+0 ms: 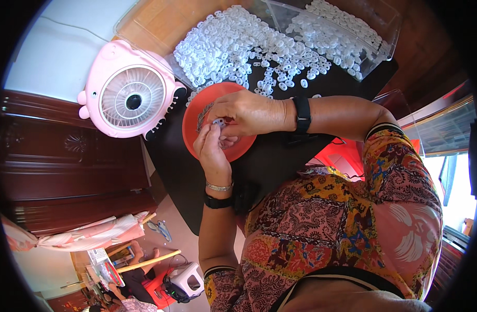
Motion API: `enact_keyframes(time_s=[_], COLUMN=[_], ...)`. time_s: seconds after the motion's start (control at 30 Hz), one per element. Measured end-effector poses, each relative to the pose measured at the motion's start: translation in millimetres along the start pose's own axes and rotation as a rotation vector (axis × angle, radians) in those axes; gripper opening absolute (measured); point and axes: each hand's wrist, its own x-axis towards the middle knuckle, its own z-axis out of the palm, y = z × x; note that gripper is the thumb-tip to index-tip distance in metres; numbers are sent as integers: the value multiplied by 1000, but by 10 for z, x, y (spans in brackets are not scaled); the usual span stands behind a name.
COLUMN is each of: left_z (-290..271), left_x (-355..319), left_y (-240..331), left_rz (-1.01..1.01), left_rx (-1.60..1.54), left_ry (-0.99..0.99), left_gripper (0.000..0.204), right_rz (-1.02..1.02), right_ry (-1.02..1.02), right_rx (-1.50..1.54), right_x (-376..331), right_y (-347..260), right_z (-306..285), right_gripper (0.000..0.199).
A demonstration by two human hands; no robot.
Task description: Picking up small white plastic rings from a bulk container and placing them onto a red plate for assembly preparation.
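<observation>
Above the orange bowl on the black bench, we pinched a small two-holed white piece with our left hand; our right hand met it, its grip partly hidden. Beyond lay heaped white pieces.

bowl is showing orange-red | oval pieces are gleaming white | tabletop is showing black | fan is wearing pale pink around a black hub | shirt is mixing yellow, pink, red and blue in floral, paisley patches | wristbands are showing black | wooden panel is showing dark red-brown
</observation>
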Motion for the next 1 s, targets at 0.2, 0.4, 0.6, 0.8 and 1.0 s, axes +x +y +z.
enact_keyframes(time_s=[0.2, 0.4, 0.6, 0.8, 1.0], left_z=[-84, -68, -22, -38, -18], left_x=[28, 8, -21, -25, -68], left_y=[-21, -2, 21, 11, 22], left_rz=[58, 82, 105, 66, 42], left_rx=[-113, -150, -121, -101, -124], left_ry=[-21, -50, -22, -65, -23], left_gripper=[26, 24, 21, 22, 23], right_rz=[-47, 3, 73, -18, -44], right_ry=[-15, -74, -107, -80, -93], right_rx=[30, 81, 116, 16, -9], right_x=[0, -7, -9, -23, -12], right_y=[-2, -26, -74, -74, -100], right_z=[-15, -54, -91, -93, -92], right_gripper=[27, 33, 29, 23, 19])
